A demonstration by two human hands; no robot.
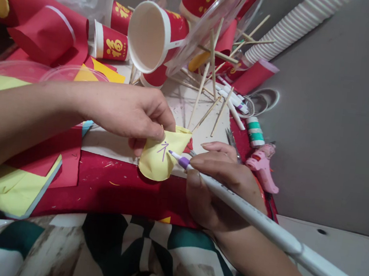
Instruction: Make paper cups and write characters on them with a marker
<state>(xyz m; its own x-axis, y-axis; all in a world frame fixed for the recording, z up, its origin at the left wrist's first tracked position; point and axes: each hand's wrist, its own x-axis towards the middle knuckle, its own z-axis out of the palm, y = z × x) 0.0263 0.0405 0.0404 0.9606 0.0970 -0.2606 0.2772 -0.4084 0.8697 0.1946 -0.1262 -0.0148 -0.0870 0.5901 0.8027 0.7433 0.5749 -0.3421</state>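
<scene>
A small yellow paper pouch (pixel 157 166), rounded at its lower end, is pinched by my left hand (pixel 137 113) along its upper left edge. Purple pen strokes, part of a written character, mark its front. My right hand (pixel 222 181) is closed around a white marker (pixel 249 213) with a purple collar. The marker's tip is beside the strokes, at or just above the paper; whether it touches I cannot tell. Part of a red-handled tool (pixel 189 147) shows behind the pouch.
Red paper cups (pixel 115 45) and several wooden sticks (pixel 208 70) stand behind my hands. At the right lie a pink glue gun (pixel 264 164), a green-and-white roll (pixel 255 132) and white markers (pixel 231 99). Red paper (pixel 66 165) and a yellow pad (pixel 17 188) are at the left.
</scene>
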